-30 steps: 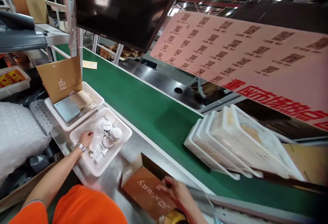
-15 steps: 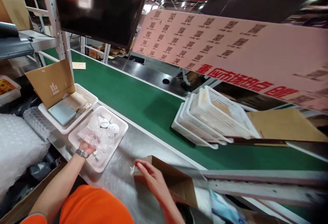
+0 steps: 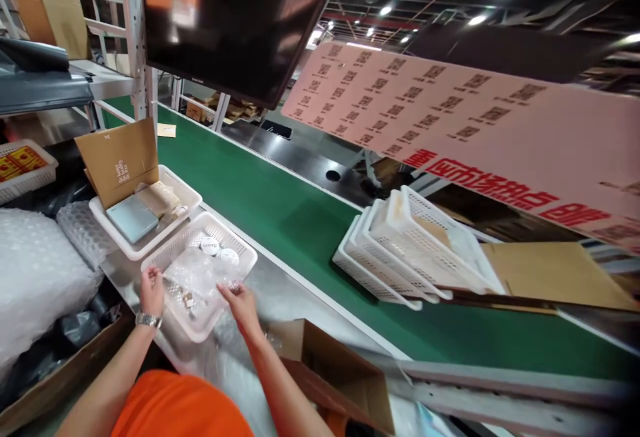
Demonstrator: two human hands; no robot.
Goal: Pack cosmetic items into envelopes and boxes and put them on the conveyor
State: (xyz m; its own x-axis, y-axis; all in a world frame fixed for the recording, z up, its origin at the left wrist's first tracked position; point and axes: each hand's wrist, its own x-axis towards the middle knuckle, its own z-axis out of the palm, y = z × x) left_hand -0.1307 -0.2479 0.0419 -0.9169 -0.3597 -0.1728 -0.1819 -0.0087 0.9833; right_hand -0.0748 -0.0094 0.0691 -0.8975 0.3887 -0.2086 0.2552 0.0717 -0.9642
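Note:
A crumpled sheet of clear bubble wrap point(image 3: 193, 272) stretches between my hands above a white perforated basket point(image 3: 200, 330). My left hand point(image 3: 151, 292), with a metal watch at the wrist, pinches its left edge. My right hand point(image 3: 241, 302) is closed on the right edge. Behind the wrap, inside the basket, lie a white round container with dark lettering point(image 3: 210, 245) and a second white round one point(image 3: 229, 257). A small brown-and-white item point(image 3: 189, 300) rests near the front of the basket. The wrap partly covers the basket's contents.
A second white basket point(image 3: 135, 252) holds a light-blue box point(image 3: 133, 218) and an upright brown folder point(image 3: 120, 164). An open cardboard box point(image 3: 345, 370) stands to the right. Beyond runs a green conveyor point(image 3: 260, 184) carrying stacked baskets point(image 3: 400, 250). Bubble wrap rolls point(image 3: 40, 270) lie left.
My right hand has moved left from the cardboard box to the bubble wrap. My left hand has shifted to the wrap's left edge, and the wrap is spread between both hands.

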